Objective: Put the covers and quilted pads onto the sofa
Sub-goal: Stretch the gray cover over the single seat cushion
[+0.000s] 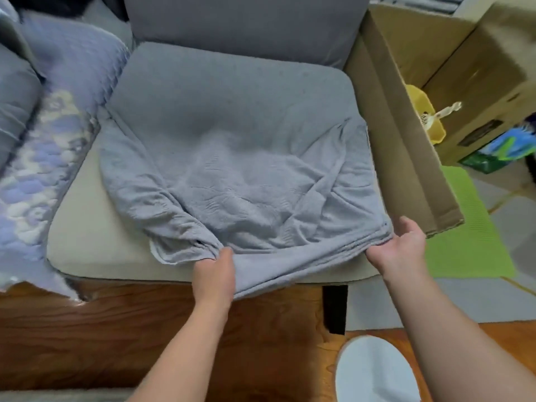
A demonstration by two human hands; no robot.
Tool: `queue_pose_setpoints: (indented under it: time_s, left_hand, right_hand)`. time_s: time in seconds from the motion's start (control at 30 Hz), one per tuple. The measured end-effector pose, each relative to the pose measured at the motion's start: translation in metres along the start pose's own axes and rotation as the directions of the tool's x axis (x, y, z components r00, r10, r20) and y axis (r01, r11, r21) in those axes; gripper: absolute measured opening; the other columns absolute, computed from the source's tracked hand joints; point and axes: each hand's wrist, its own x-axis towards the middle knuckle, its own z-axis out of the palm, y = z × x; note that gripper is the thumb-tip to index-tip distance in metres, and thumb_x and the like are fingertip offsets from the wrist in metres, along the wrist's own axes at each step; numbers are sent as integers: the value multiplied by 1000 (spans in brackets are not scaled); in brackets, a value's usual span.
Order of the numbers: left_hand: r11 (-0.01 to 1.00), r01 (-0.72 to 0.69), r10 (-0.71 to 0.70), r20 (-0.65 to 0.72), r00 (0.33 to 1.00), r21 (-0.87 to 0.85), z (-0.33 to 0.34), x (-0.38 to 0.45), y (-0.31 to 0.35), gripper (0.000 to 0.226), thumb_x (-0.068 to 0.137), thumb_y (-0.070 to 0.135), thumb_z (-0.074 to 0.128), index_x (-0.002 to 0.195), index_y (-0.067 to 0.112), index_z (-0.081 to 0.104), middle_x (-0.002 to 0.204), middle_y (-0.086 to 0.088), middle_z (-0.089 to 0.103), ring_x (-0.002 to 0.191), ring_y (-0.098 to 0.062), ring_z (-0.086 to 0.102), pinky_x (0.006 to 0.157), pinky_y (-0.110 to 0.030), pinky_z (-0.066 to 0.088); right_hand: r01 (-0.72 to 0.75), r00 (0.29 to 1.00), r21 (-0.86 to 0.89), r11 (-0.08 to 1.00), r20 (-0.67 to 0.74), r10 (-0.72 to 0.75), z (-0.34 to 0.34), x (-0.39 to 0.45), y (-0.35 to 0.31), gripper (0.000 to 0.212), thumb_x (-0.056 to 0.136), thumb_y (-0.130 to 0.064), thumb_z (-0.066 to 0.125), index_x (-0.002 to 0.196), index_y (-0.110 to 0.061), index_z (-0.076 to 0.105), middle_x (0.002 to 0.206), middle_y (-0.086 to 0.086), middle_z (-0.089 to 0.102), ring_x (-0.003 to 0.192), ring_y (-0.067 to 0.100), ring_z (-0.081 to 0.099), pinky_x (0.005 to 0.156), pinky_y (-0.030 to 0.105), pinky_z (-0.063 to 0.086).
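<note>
At six o'clock, my left hand (pixel 216 264) and right hand (pixel 398 245) grip the grey cover (pixel 232 158)'s front hem, fingertips hidden under fabric.

Single head cam, wide-angle, looking fwd and steeply down, close over sofa seat (pixel 95 250)

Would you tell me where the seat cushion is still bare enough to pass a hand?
Bare beige seat cushion shows left of the grey cover, up to the quilted pad. The front edge is crowded: left hand and right hand grip the hem; the cardboard box crowds the right.
</note>
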Motion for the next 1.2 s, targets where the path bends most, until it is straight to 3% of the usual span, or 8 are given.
queue_pose_setpoints:
  time_s: [0.47, 0.57, 0.7, 0.83, 1.0, 1.07, 1.1, 1.2]
  left_hand:
    - [838, -458, 347, -359, 867, -296, 80, 46, -65, 31, 89, 28, 62, 62, 15, 57, 61, 9, 56, 57, -11, 51, 60, -34, 40]
    - [819, -386, 300, -258, 919, -425, 74, 43, -67, 23, 83, 28, 65, 65, 14, 60, 62, 11, 60, 61, -14, 56, 68, -33, 49]
    - [898, -266, 252, -86, 964, -350, 75, 26, -98, 18, 87, 25, 63, 81, 9, 68, 80, 1, 69, 79, -22, 65, 72, -35, 54]
    - [947, -245, 193, -239, 951, -209, 67, 30, -134, 35, 91, 28, 58, 73, -2, 58, 82, -18, 63, 84, -32, 59, 73, -40, 44]
    - [874, -338, 146, -473, 869, -350, 35, 42, -128, 32, 84, 19, 62, 109, -1, 64, 106, -16, 66, 100, -31, 63, 83, -36, 46]
    - [874, -473, 342, -552, 761, -111, 26, 44, -117, 49, 82, 16, 64, 127, 0, 52, 123, -21, 58, 115, -36, 55, 96, -37, 40]
    - [788, -599, 566, -555, 610, 145, 24, 49, -109, 57, 79, 14, 62, 132, 0, 48, 130, -26, 52, 122, -41, 50, 103, -41, 36]
    - [171, -717, 967, 24, 252, 676, 41, 65, -79, 63, 76, 14, 53, 139, 13, 52, 147, -23, 42, 137, -44, 36, 117, -52, 26]
  right_hand:
    - [81, 959, -245, 966, 285, -8, -81, 81, -3, 43, 106, -35, 39, 123, -7, 67, 119, 18, 71, 104, 36, 70, 83, 59, 56]
    - [96, 984, -232, 968, 168, -57, -102, 66, -11, 40, 105, -35, 43, 124, -9, 67, 115, 16, 72, 102, 34, 72, 90, 51, 58]
    - [-51, 986, -337, 940, -168, -7, -172, 61, -3, 33, 106, -26, 41, 117, -9, 66, 72, 15, 75, 72, 28, 72, 56, 43, 60]
    - [-336, 929, -563, 755, -329, 168, -209, 98, 34, 32, 99, -14, 51, 127, -8, 65, 80, 19, 75, 70, 27, 73, 48, 45, 58]
    - [-238, 956, -625, 743, -285, 66, -187, 109, 57, 19, 103, -15, 53, 98, -1, 65, 61, 16, 70, 43, 28, 67, 30, 44, 48]
    - [-162, 966, -607, 778, -258, 0, -186, 115, 62, 16, 102, -15, 53, 103, -4, 65, 68, 10, 73, 47, 25, 67, 33, 41, 51]
    - [-134, 968, -641, 756, -248, -39, -188, 124, 62, 17, 103, -14, 52, 110, -5, 64, 73, 6, 73, 52, 23, 66, 38, 35, 53]
    - [-97, 978, -695, 712, -199, -61, -188, 120, 64, 20, 105, -2, 38, 97, -3, 57, 49, 2, 63, 40, 11, 57, 36, 19, 45]
